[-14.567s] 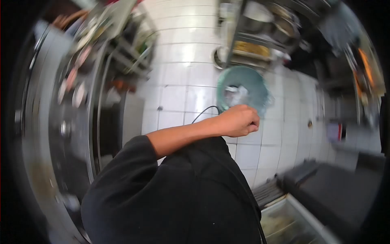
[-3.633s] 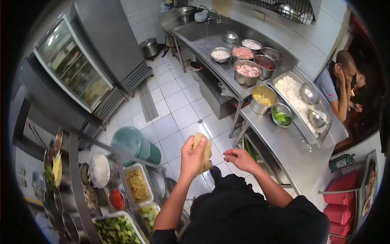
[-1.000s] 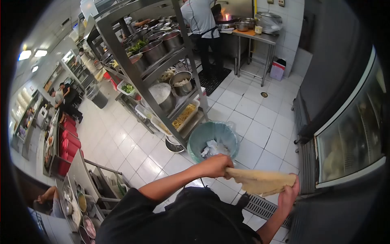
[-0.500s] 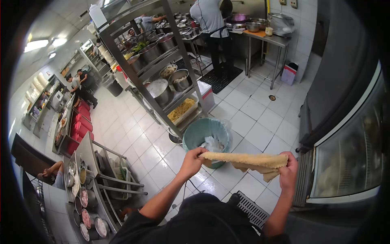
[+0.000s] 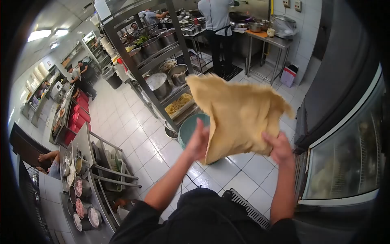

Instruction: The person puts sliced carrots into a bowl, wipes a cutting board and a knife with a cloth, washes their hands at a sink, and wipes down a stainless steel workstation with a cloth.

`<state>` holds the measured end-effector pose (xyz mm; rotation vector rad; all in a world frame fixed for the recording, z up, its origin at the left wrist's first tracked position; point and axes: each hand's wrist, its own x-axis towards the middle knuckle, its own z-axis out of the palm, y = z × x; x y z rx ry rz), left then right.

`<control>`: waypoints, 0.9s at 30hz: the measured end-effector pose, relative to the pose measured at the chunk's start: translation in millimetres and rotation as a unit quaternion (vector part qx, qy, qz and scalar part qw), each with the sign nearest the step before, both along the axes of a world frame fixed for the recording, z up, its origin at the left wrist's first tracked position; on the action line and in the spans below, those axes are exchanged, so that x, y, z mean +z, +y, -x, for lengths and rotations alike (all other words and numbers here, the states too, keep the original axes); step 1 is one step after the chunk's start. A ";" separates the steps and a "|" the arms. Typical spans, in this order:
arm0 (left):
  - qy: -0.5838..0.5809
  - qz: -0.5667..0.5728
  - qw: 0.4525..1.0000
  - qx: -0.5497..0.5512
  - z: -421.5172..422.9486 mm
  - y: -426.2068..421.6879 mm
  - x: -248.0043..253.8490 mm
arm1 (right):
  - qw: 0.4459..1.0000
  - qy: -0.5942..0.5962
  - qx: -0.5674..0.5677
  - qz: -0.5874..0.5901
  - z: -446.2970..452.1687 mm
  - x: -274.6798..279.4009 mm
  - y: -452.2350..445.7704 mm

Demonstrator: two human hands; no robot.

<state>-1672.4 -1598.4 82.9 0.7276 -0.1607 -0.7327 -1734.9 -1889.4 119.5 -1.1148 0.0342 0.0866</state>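
Note:
A tan, slightly blurred cloth is spread out in the air in front of me, its far edge raised and its surface rippled. My left hand is beside the cloth's left edge, fingers open and pointing up, smeared a little by motion; the cloth may hide part of them. On the other side, my right hand has the cloth's lower right part between its thumb and fingers. Behind and below the cloth stands a green bin, partly covered from view.
A metal shelf rack with pots and a tray of yellow strips stands ahead. At lower left, a steel table bears several metal containers. A glass-door fridge is on the right. A person stands at the far counter.
The cloth was stretched in a narrow folded band between both hands; now it is spread wide and flung upward. My left hand has loosened from its edge.

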 end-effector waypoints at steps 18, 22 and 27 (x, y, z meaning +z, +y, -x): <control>0.064 -0.295 0.953 -0.019 22.5 -20.0 -130.1 | 0.987 0.102 -0.102 0.069 113.8 -100.8 -67.7; 0.001 -0.363 0.932 0.007 13.8 -19.5 -129.1 | 0.953 0.129 -0.167 0.217 123.1 -120.7 -67.0; -0.082 -0.420 0.903 0.026 7.0 -14.7 -106.5 | 0.883 0.157 -0.277 0.344 143.4 -124.2 -42.2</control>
